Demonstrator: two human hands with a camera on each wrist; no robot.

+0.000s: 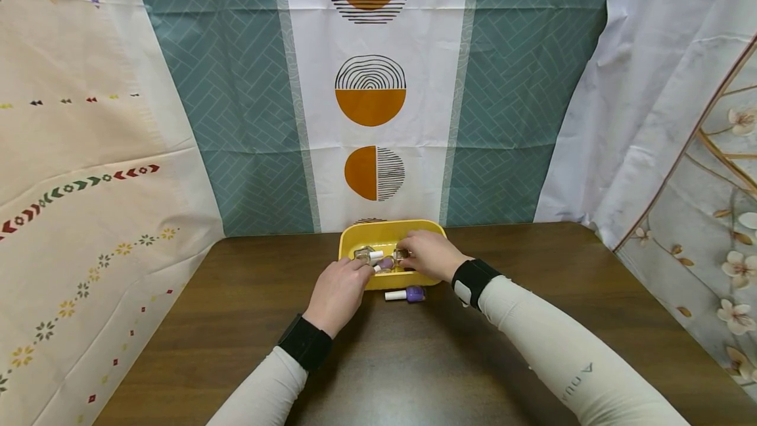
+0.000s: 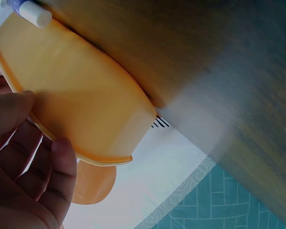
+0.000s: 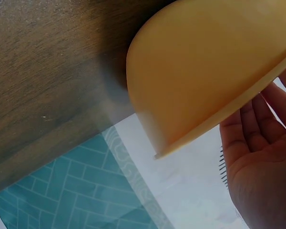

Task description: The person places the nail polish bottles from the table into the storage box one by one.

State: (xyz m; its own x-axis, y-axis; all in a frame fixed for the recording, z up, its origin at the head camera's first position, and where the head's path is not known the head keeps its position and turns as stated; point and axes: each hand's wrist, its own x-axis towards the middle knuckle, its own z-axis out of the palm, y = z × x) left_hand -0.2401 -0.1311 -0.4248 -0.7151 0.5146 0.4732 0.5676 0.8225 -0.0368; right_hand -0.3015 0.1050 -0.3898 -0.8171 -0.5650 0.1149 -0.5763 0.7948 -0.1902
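A yellow basket (image 1: 349, 236) stands at the table's back edge with several nail polish bottles inside. My right hand (image 1: 434, 255) reaches over its right side and pinches a clear-looking nail polish bottle (image 1: 401, 254). At the near left rim is my left hand (image 1: 340, 291), its fingertips beside the white cap of a light purple nail polish bottle (image 1: 386, 264). In the left wrist view the thumb (image 2: 12, 107) overlaps the basket's outer wall; whether these fingers hold anything is hidden. Another nail polish bottle (image 1: 363, 253) with a white cap lies inside at left.
On the table, just in front of the basket, a purple nail polish bottle (image 1: 416, 294) lies on its side, white cap to the left. The brown wooden table (image 1: 378, 373) ends at a patterned cloth backdrop (image 1: 378, 130) behind the basket.
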